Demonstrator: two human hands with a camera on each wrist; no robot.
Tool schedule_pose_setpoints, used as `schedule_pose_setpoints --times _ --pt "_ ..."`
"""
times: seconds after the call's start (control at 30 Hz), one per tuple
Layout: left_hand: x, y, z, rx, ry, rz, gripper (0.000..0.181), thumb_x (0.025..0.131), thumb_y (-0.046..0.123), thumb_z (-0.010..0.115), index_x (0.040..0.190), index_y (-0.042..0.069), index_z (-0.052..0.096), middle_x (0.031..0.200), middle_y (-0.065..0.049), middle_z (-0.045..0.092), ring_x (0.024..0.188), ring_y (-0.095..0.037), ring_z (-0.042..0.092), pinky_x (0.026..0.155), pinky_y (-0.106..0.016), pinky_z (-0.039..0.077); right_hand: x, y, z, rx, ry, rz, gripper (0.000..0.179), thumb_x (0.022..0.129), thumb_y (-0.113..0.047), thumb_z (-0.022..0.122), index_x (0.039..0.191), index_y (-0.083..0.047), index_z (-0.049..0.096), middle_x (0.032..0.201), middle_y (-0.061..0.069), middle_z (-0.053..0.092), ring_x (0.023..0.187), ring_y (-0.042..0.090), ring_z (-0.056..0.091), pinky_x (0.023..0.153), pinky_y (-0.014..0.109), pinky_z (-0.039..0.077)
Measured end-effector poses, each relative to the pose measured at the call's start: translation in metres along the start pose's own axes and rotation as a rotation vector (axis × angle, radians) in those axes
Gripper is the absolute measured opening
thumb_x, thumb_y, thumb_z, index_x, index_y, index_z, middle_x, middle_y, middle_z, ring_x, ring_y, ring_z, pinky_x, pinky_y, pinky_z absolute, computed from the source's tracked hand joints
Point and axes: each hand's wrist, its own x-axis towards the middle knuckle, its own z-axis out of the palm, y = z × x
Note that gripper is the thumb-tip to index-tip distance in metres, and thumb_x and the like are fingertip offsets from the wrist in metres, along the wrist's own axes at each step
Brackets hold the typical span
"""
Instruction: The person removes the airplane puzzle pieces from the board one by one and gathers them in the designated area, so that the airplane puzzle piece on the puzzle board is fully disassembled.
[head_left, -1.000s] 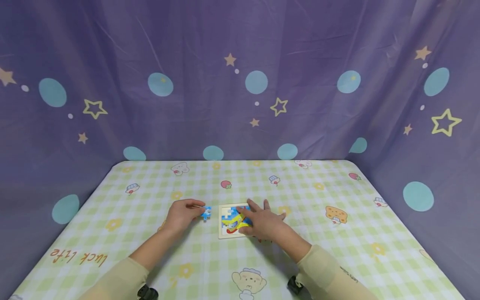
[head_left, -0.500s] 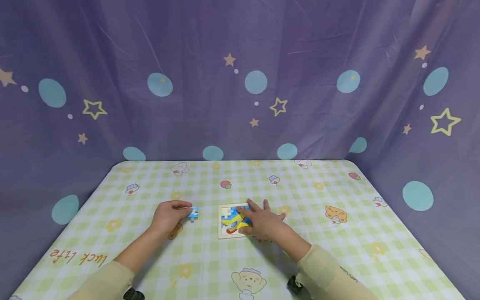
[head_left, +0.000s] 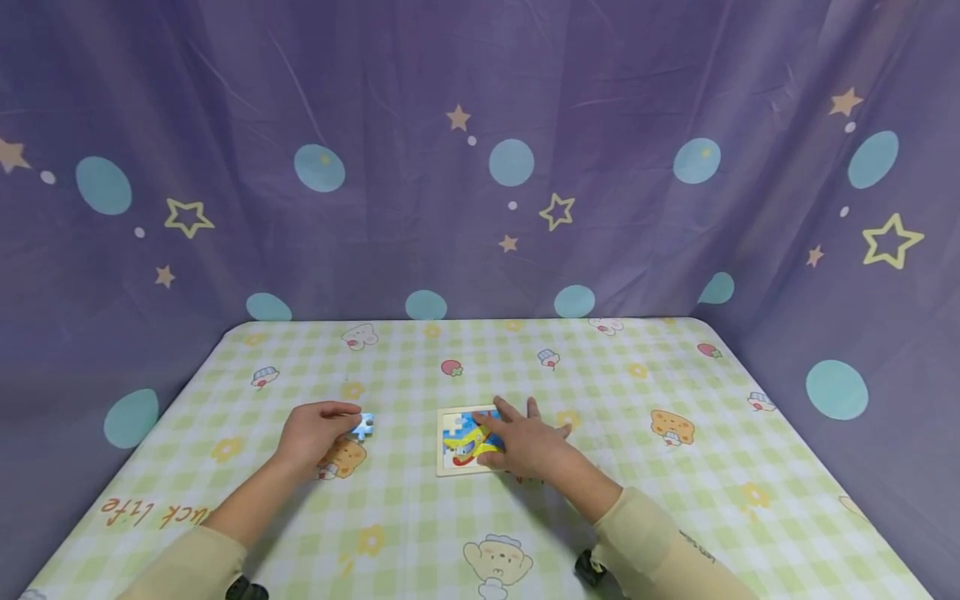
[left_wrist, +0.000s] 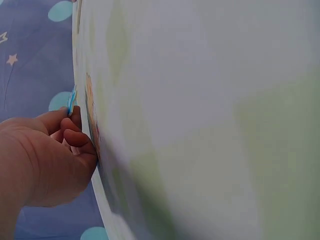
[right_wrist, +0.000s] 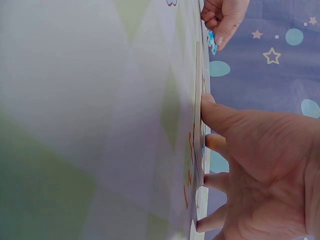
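The left hand (head_left: 311,435) pinches a blue puzzle piece (head_left: 364,427) between thumb and fingers, on the left-edge side of the puzzle board (head_left: 440,446). The right hand (head_left: 531,443), fingers spread, rests on the board, about midway between the worktop's (head_left: 420,525) side edges.

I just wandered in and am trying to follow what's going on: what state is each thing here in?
Left hand: pinching the puzzle piece.
Puzzle piece: loose, outside the tray.
Puzzle tray: lying flat, partly filled; its far left corner looks unfilled, its right part is hidden.
Right hand: fingers spread, resting on the tray.
Tablecloth: spread out.
Curtain: hanging, lightly creased.
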Motion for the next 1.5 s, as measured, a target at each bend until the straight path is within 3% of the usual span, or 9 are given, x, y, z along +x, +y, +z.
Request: schedule_pose_setpoints --times 0.33,0.6,1.03,1.3,1.5 --pt "0.000 -0.011 -0.017 0.020 0.019 -0.023 0.030 0.095 0.019 0.072 0.115 -0.003 0.073 0.099 -0.006 0.071 0.075 -0.013 0.058 0.062 -0.025 0.051 0.000 -0.002 0.002 -0.013 -0.010 0.008 0.070 0.093 -0.061 0.062 0.156 -0.044 0.036 0.167 -0.005 0.020 0.149 0.049 0.014 0.089 0.088 0.025" --pt "0.000 -0.022 -0.030 0.066 0.050 0.002 0.032 0.094 0.020 0.073 0.115 -0.003 0.073 0.107 -0.008 0.073 0.083 -0.006 0.061 0.069 -0.020 0.052 -0.001 -0.003 0.001 -0.015 -0.003 0.001 0.070 0.093 -0.061 0.062 0.156 -0.043 0.036 0.167 -0.004 0.021 0.148 0.050 0.016 0.088 0.088 0.026" --pt "0.000 -0.027 -0.045 0.060 0.017 0.000 0.035 0.096 0.020 0.071 0.118 -0.007 0.070 0.113 -0.014 0.072 0.084 -0.005 0.062 0.069 -0.024 0.054 -0.001 -0.003 -0.002 -0.013 -0.002 0.005 0.070 0.093 -0.059 0.063 0.156 -0.043 0.037 0.167 -0.004 0.021 0.149 0.049 0.015 0.089 0.087 0.026" --pt "0.001 -0.026 -0.042 0.144 0.038 0.032 0.030 0.096 0.020 0.071 0.114 -0.004 0.073 0.113 -0.016 0.072 0.094 -0.016 0.064 0.070 -0.021 0.052 0.000 -0.001 0.000 -0.013 0.002 0.008 0.071 0.093 -0.060 0.063 0.156 -0.044 0.036 0.167 -0.005 0.020 0.149 0.049 0.015 0.089 0.088 0.025" --pt "0.002 -0.027 -0.040 0.209 0.064 0.049 0.026 0.095 0.021 0.071 0.110 0.000 0.076 0.112 -0.015 0.073 0.114 -0.033 0.060 0.083 -0.027 0.048 0.002 0.000 0.000 -0.006 -0.001 0.027 0.078 0.092 -0.061 0.064 0.159 -0.036 0.032 0.167 -0.007 0.019 0.150 0.046 0.014 0.090 0.087 0.026"
